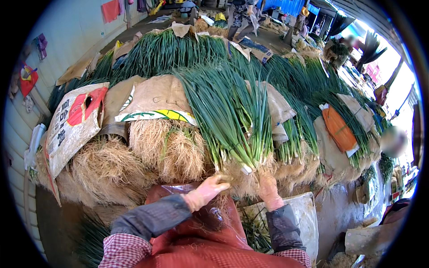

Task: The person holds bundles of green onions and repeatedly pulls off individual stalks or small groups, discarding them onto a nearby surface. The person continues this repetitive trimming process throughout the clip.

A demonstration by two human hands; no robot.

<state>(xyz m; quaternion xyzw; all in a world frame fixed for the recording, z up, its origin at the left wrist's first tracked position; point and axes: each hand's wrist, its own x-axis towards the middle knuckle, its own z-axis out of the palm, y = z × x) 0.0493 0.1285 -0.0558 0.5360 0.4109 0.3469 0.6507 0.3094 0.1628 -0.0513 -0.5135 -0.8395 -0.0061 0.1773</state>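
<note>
A loose spread of green onions [224, 110] lies before me on a larger heap, leaves pointing away and pale roots towards me. My right hand [268, 189], in a pale glove, has its fingers closed around roots at the near right end of the spread. White stem ends [246, 170] show just left of it. My left hand [209, 191], also gloved, is at the near edge of the roots. A gap shows between its thumb and fingers, and I see nothing held in it. Root bundles [167, 147] under a burlap sack [157, 93] lie to the left.
A printed woven sack [75, 117] covers bundles at the far left, near a pale wall [80, 30]. An orange sack [339, 129] lies on onions at the right. A white sheet [303, 217] hangs low beside my right arm. A person [239, 16] stands behind the heap; others are at the right.
</note>
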